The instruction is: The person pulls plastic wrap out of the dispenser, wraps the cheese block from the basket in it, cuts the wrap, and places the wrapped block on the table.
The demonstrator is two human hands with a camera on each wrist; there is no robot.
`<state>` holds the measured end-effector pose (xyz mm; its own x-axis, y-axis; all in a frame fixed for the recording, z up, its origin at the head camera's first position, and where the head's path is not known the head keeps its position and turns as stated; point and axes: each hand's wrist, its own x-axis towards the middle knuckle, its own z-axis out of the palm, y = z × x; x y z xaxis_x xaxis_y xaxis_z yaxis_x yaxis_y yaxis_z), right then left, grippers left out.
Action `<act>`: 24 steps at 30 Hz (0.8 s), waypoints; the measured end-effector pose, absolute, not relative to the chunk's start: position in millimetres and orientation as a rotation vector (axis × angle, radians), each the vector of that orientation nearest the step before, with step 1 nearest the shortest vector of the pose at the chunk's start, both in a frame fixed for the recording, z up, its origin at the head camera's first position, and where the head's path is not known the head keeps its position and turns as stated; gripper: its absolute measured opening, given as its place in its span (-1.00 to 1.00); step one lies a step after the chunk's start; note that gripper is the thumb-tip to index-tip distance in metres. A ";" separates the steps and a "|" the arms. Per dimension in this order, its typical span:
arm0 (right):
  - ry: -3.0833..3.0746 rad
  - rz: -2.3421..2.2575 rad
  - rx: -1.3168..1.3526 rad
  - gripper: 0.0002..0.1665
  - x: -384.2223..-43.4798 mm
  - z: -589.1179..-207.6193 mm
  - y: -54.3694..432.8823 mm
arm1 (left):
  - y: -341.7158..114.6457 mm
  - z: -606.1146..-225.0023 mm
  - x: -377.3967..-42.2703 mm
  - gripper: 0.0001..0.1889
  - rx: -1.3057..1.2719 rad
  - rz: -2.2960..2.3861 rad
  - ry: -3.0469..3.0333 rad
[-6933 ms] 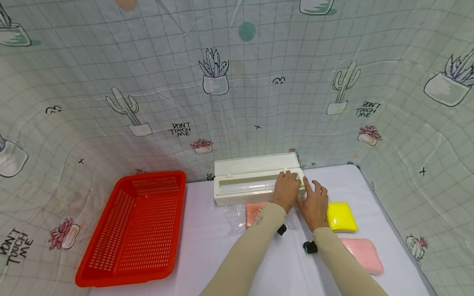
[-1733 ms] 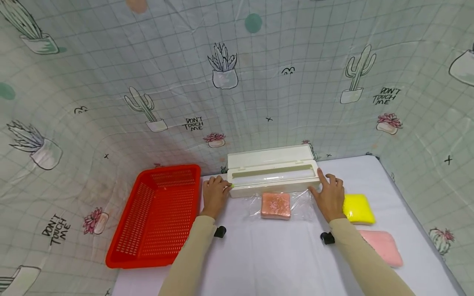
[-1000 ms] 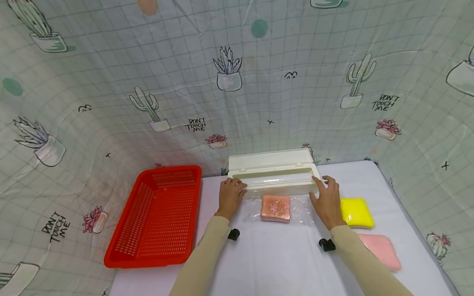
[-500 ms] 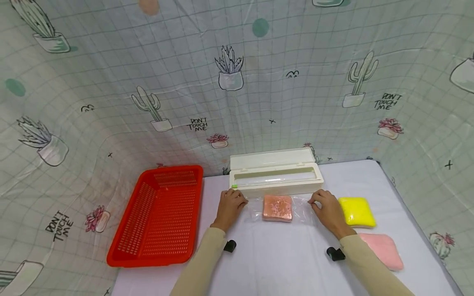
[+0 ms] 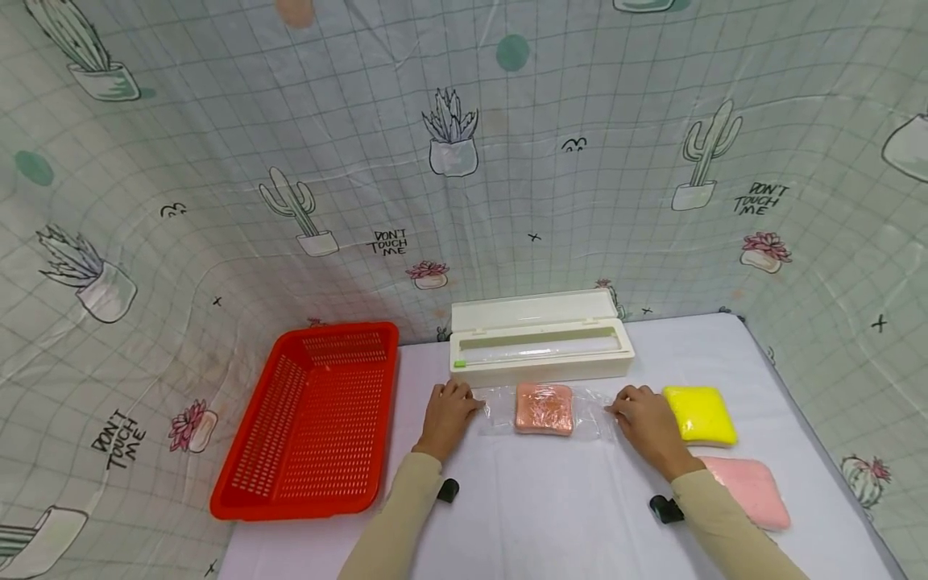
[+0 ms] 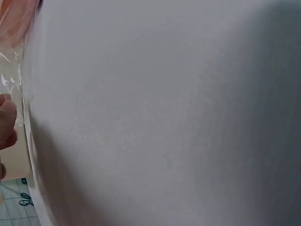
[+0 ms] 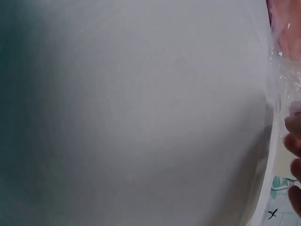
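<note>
A pinkish-orange block [image 5: 544,408], perhaps a sponge or soap, lies on the table under shiny clear plastic film [image 5: 497,409]. The film stretches past the block on both sides. My left hand [image 5: 445,415] pinches the film's left end between thumb and fingers, and my right hand [image 5: 648,425] pinches the right end. In the left wrist view only some fingertips [image 6: 6,122] show at the edge, beside the film. The right wrist view likewise catches a few fingers [image 7: 294,141]. Just behind stands a white film dispenser [image 5: 544,372], lid raised, with a roll [image 5: 540,350] inside.
A green slider [image 5: 460,364] sits at the dispenser's left end. The red perforated basket [image 5: 326,435] stands on the left. To the right lie a yellow block [image 5: 699,415] and a pink block [image 5: 750,491]. A patterned cloth [image 5: 536,185] hangs behind the table.
The green slider has gone from the dispenser's right end to its left. Both hands have come down from the dispenser toward me, onto the film's two ends.
</note>
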<state>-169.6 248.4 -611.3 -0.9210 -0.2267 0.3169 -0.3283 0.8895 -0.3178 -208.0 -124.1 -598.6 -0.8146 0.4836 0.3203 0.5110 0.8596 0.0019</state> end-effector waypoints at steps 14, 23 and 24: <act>-2.946 0.884 0.156 -0.77 -158.2 -589.9 255.8 | -135.4 -610.3 -188.5 -0.48 -0.585 -0.976 -2.883; -2.769 0.751 0.533 -0.19 -159.6 -580.2 202.3 | -83.5 -590.3 -180.1 -0.31 -0.732 -0.465 -2.766; -2.755 0.716 0.592 -0.12 -160.6 -582.0 193.7 | -74.6 -589.1 -179.6 -0.27 -0.758 -0.357 -2.765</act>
